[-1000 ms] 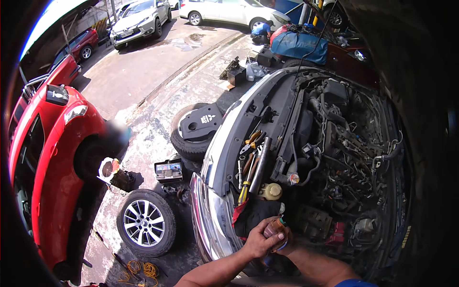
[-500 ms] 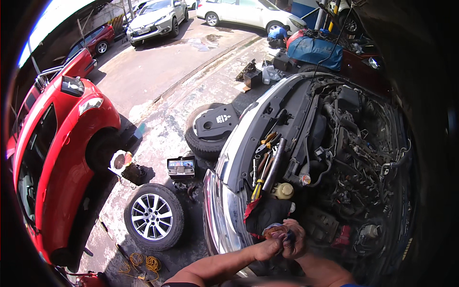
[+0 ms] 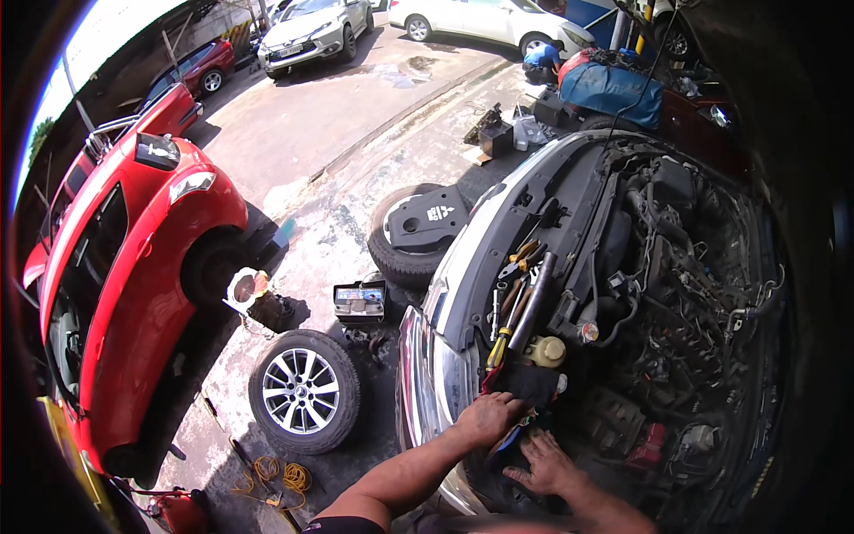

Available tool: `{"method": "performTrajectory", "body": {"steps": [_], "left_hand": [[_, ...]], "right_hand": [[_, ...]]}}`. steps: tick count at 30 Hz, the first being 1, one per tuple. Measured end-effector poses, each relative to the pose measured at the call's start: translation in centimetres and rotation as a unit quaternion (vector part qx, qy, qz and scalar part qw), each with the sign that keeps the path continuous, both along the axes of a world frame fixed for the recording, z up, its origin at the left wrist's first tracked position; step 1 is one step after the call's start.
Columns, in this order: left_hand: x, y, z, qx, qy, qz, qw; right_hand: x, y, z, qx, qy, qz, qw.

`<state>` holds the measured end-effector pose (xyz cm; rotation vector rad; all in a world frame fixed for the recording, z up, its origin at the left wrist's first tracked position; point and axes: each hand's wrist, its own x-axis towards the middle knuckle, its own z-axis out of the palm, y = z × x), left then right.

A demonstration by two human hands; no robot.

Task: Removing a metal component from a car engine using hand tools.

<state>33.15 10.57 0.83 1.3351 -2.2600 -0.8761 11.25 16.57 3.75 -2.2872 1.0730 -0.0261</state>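
The left hand (image 3: 489, 420) lies over the near end of a dark cloth (image 3: 527, 384) on the front edge of the engine bay (image 3: 680, 267). Its fingers are bent and their tips are out of sight, so I cannot tell whether it grips anything. The right hand (image 3: 547, 463) is just beside it, back upward, fingers spread and grasping nothing visible. Between the two, a small blue object (image 3: 511, 436) shows only in part; its shape and kind are hard to make out, as is whether either hand touches it.

The left hand also covers part of the cloth's red trim. Beyond the cloth lie a yellow-and-black screwdriver (image 3: 498, 350) and a metal tube (image 3: 535, 303), with a pale reservoir (image 3: 547, 351) near them. Both forearms are cut off below, and the bay's far right side sinks into dark shadow.
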Motion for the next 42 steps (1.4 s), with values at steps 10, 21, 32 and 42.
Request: {"method": "performTrajectory", "body": {"steps": [10, 21, 32, 42], "left_hand": [[1.7, -2.0, 5.3, 0.348, 0.673, 0.19, 0.624], [-0.9, -0.7, 4.5, 0.347, 0.634, 0.086, 0.685], [-6.7, 2.7, 5.3, -0.015, 0.042, 0.053, 0.998], [-7.6, 5.0, 2.3, -0.146, 0.007, 0.027, 0.989]], "right_hand": [[0.5, -1.0, 1.1, 0.016, 0.022, 0.01, 1.0], [-1.9, -0.8, 2.5, 0.288, -0.495, -0.314, 0.757], [-10.9, -5.7, 6.0, 0.385, -0.769, -0.335, 0.385], [-36.1, -7.0, 0.7, 0.169, -0.57, -0.655, 0.466]]}}
